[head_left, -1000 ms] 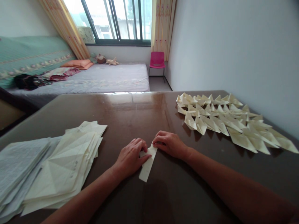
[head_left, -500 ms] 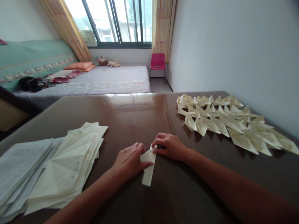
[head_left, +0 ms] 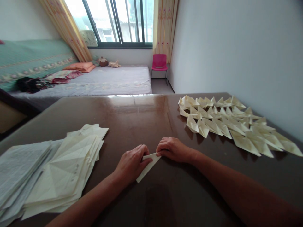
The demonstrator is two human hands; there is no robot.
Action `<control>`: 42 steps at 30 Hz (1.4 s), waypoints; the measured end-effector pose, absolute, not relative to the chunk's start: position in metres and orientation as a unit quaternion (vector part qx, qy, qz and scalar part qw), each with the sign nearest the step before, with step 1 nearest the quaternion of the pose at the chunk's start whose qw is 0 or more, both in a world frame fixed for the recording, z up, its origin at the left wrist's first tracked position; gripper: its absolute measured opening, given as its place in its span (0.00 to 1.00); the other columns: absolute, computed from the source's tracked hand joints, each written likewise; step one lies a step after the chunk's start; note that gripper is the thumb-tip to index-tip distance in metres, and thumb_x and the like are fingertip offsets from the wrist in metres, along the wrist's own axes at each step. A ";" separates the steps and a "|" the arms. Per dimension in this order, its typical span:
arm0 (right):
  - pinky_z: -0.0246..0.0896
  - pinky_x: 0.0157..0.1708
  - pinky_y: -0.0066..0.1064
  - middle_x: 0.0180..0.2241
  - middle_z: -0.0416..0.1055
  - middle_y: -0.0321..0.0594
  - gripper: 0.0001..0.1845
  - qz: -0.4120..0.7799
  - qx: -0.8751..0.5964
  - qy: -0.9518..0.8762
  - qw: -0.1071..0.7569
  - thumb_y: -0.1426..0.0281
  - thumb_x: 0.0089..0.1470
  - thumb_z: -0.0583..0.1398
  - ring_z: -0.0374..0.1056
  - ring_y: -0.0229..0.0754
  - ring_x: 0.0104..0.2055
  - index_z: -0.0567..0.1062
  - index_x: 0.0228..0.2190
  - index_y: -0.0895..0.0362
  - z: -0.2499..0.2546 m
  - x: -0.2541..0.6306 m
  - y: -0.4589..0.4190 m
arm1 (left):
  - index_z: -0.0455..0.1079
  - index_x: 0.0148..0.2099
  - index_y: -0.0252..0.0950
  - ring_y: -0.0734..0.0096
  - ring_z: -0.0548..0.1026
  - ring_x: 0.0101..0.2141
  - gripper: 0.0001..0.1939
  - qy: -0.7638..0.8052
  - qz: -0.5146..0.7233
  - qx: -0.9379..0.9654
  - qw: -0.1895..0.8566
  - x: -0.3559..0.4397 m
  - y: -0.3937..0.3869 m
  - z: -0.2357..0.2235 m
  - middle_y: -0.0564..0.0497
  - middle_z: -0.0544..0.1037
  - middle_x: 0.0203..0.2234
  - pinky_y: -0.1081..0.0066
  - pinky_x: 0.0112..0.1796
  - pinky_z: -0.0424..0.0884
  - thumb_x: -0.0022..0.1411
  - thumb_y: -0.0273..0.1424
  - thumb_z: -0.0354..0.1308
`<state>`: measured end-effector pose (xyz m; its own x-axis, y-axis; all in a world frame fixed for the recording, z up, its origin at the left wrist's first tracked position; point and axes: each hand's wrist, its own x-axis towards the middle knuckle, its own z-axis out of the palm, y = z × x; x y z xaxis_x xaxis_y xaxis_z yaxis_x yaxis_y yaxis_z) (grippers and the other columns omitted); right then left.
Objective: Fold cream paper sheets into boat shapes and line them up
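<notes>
A small piece of cream paper (head_left: pixel 149 164), folded into a narrow pointed shape, is held between both hands just above or on the dark table. My left hand (head_left: pixel 132 164) is closed on its left part, thumb lying over the front face. At the paper's upper right corner, my right hand (head_left: pixel 172 149) pinches the tip between thumb and curled fingers. Part of the paper is hidden behind the left fingers. To the left lies a stack of creased cream sheets (head_left: pixel 62 170); to the right stand several rows of folded paper shapes (head_left: pixel 219 126).
Printed sheets (head_left: pixel 21 170) lie piled at the left edge of the glossy brown table (head_left: pixel 127 119). Past its far edge are a bed (head_left: pixel 125 77) and a pink chair (head_left: pixel 159 62). A white wall (head_left: pixel 236 47) runs along the right.
The paper has turned, its lower end swinging left and its long edge now slanting. My right hand has shifted slightly right and down; the left still grips the paper.
</notes>
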<state>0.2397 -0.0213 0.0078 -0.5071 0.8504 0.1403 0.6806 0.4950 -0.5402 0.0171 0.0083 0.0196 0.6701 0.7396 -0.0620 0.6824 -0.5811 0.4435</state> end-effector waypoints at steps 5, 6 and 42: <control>0.55 0.31 0.26 0.27 0.73 0.36 0.10 0.213 -0.545 -0.782 0.215 0.66 0.59 0.56 0.67 0.36 0.30 0.74 0.29 0.55 0.011 0.236 -0.025 | 0.66 0.47 0.42 0.69 0.73 0.37 0.10 0.388 0.137 0.901 0.142 0.013 0.012 0.017 0.52 0.72 0.41 0.71 0.35 0.67 0.64 0.36 0.51; 0.55 0.30 0.26 0.26 0.73 0.36 0.10 0.218 -0.573 -0.756 0.229 0.66 0.59 0.55 0.66 0.36 0.28 0.73 0.29 0.55 0.011 0.236 -0.024 | 0.64 0.52 0.42 0.67 0.72 0.41 0.13 0.382 0.168 0.902 0.107 0.012 0.012 0.017 0.50 0.71 0.45 0.70 0.39 0.69 0.65 0.35 0.50; 0.61 0.39 0.28 0.38 0.72 0.39 0.10 0.207 -0.597 -0.726 0.270 0.67 0.59 0.55 0.68 0.38 0.38 0.75 0.39 0.54 0.001 0.239 -0.018 | 0.69 0.39 0.37 0.68 0.70 0.40 0.09 0.219 0.134 0.949 0.182 0.011 0.016 0.025 0.47 0.72 0.37 0.69 0.42 0.69 0.64 0.28 0.47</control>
